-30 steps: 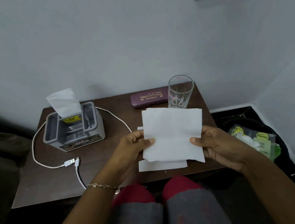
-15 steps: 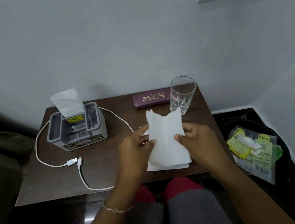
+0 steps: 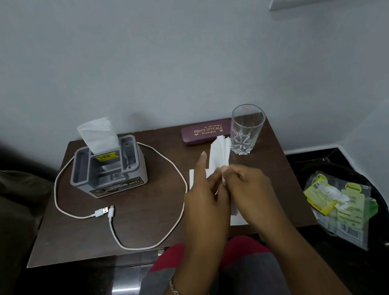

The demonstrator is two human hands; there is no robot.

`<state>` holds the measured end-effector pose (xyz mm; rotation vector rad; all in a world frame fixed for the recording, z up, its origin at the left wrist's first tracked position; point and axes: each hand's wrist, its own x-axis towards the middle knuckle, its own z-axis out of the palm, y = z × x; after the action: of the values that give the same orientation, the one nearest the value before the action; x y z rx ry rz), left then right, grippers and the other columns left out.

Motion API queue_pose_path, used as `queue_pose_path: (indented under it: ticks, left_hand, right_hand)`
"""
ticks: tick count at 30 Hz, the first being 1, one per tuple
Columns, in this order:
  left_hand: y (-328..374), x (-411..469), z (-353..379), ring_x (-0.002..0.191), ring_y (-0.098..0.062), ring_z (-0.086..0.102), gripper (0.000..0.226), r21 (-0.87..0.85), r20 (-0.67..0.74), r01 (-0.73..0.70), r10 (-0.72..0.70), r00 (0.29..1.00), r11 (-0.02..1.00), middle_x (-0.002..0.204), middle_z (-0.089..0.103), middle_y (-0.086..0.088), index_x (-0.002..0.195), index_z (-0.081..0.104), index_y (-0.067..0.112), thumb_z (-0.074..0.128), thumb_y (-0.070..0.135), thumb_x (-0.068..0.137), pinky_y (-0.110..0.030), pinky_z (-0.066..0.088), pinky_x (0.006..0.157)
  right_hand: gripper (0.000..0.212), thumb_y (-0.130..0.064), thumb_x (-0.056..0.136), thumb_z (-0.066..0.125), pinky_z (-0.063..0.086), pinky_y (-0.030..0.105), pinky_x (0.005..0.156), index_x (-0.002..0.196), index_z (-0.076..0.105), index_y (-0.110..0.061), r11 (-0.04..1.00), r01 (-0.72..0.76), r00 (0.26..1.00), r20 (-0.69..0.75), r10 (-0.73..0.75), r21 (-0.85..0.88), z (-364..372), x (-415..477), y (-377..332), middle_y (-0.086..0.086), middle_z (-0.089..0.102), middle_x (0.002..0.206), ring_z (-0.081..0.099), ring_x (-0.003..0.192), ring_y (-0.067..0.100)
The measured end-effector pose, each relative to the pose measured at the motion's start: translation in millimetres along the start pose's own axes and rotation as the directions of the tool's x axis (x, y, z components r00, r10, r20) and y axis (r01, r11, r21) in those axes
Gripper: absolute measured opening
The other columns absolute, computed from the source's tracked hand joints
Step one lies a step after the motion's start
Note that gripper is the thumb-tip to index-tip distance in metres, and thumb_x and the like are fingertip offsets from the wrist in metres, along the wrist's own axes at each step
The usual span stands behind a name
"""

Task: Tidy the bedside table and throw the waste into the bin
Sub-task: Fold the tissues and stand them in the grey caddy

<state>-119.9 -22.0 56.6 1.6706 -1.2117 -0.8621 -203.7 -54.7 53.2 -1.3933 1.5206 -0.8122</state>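
Note:
A white tissue (image 3: 218, 153), folded narrow, stands up between my two hands over the dark wooden bedside table (image 3: 148, 222). My left hand (image 3: 205, 200) and my right hand (image 3: 249, 189) are pressed together, both pinching the tissue's lower part. More white tissue (image 3: 236, 219) lies flat on the table under my hands, mostly hidden. At the right, on the floor, a black bin (image 3: 379, 199) holds yellow and green plastic wrappers (image 3: 335, 205).
A grey organiser (image 3: 110, 168) with a tissue sticking out stands at the table's left. A white USB cable (image 3: 110, 216) loops around it. A maroon spectacle case (image 3: 205, 131) and an empty glass (image 3: 246, 128) stand by the wall.
The tissue was held spread wide, then folded in half, and is now folded narrower. My hands have come together until they touch.

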Motion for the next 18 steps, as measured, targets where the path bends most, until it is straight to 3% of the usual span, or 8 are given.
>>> queue_pose_path:
  ticks: [2, 5, 7, 9, 11, 13, 16, 18]
  left_hand:
    - [1.3, -5.3, -0.3, 0.077, 0.014, 0.060, 0.061, -0.033, 0.018, 0.014, -0.014, 1.000, 0.999, 0.103, 0.064, 0.029, 0.145, 0.024, 0.030, 0.051, 0.012, 0.094, -0.004, 0.044, 0.069]
    - [2.0, -11.5, -1.6, 0.079, 0.021, 0.056, 0.065, -0.058, 0.038, 0.054, -0.052, 0.998, 0.997, 0.095, 0.054, 0.040, 0.147, 0.015, 0.030, 0.045, 0.008, 0.095, 0.000, 0.040, 0.067]
    - [-0.4, -12.2, -3.0, 0.080, 0.024, 0.054, 0.066, -0.147, 0.042, 0.099, -0.093, 0.995, 0.984, 0.102, 0.058, 0.032, 0.147, 0.014, 0.029, 0.042, 0.002, 0.094, 0.002, 0.038, 0.068]
    - [-3.6, -9.4, -6.9, 0.077, 0.016, 0.059, 0.067, -0.263, 0.055, 0.146, -0.136, 0.989, 0.954, 0.111, 0.065, 0.019, 0.145, 0.018, 0.028, 0.043, 0.000, 0.091, -0.003, 0.042, 0.069]
    - [-7.6, -6.3, -16.5, 0.088, 0.007, 0.064, 0.063, -0.381, 0.083, 0.177, -0.157, 0.984, 0.907, 0.109, 0.070, 0.011, 0.141, 0.028, 0.028, 0.050, 0.007, 0.085, -0.015, 0.048, 0.079]
    - [-12.3, -1.6, -30.8, 0.099, -0.004, 0.065, 0.048, -0.454, 0.063, 0.169, -0.158, 0.985, 0.875, 0.102, 0.073, 0.004, 0.127, 0.046, 0.024, 0.054, 0.006, 0.083, -0.023, 0.051, 0.085]
    - [-16.8, 9.0, -51.6, 0.092, -0.008, 0.065, 0.025, -0.414, -0.065, 0.129, -0.171, 0.983, 0.901, 0.097, 0.071, 0.001, 0.106, 0.061, 0.021, 0.059, 0.007, 0.086, -0.019, 0.051, 0.074]
    - [-20.3, 15.3, -68.0, 0.089, -0.011, 0.066, 0.018, -0.476, 0.020, 0.264, -0.290, 0.957, 0.839, 0.096, 0.072, -0.002, 0.105, 0.062, 0.020, 0.059, 0.018, 0.088, -0.019, 0.053, 0.070]
  right_hand:
    - [0.037, -0.029, 0.095, 0.046, 0.040, 0.018, 0.053, 0.073, 0.064, -0.005, 0.998, -0.031, 0.999, -0.007, 0.032, 0.053, 1.3, 0.1, -1.9, 0.003, 0.062, 0.061, 0.052, 0.053, 0.005]
    - [0.039, -0.031, 0.093, 0.050, 0.038, 0.017, 0.051, 0.072, 0.061, 0.000, 0.994, -0.051, 0.999, 0.004, 0.051, 0.096, 5.1, 0.3, -6.1, 0.010, 0.060, 0.061, 0.049, 0.051, 0.005]
    - [0.038, -0.032, 0.089, 0.055, 0.041, 0.026, 0.057, 0.071, 0.060, 0.001, 0.992, -0.056, 0.998, 0.015, 0.055, 0.111, 8.8, 1.9, -6.9, 0.016, 0.061, 0.065, 0.049, 0.056, 0.010]
    - [0.039, -0.031, 0.088, 0.058, 0.039, 0.032, 0.059, 0.071, 0.057, 0.004, 0.985, -0.077, 0.997, 0.026, 0.074, 0.154, 11.9, 3.8, -7.7, 0.016, 0.055, 0.062, 0.046, 0.058, 0.015]
    - [0.039, -0.030, 0.088, 0.058, 0.038, 0.034, 0.061, 0.074, 0.055, 0.006, 0.970, -0.112, 0.993, 0.058, 0.102, 0.216, 13.8, 5.7, -8.1, 0.014, 0.051, 0.065, 0.046, 0.062, 0.019]
    - [0.033, -0.028, 0.090, 0.056, 0.041, 0.035, 0.064, 0.078, 0.061, 0.002, 0.949, -0.155, 0.985, 0.116, 0.128, 0.275, 13.7, 7.7, -9.5, 0.018, 0.061, 0.071, 0.052, 0.067, 0.022]
    - [0.027, -0.027, 0.094, 0.052, 0.049, 0.035, 0.073, 0.089, 0.069, -0.007, 0.918, -0.227, 0.960, 0.235, 0.155, 0.325, 7.2, 10.9, -9.7, 0.014, 0.073, 0.091, 0.067, 0.081, 0.024]
    - [0.024, -0.026, 0.095, 0.051, 0.052, 0.038, 0.085, 0.094, 0.069, -0.011, 0.878, -0.308, 0.922, 0.342, 0.180, 0.367, 7.7, 9.7, -13.1, 0.007, 0.075, 0.094, 0.070, 0.090, 0.020]
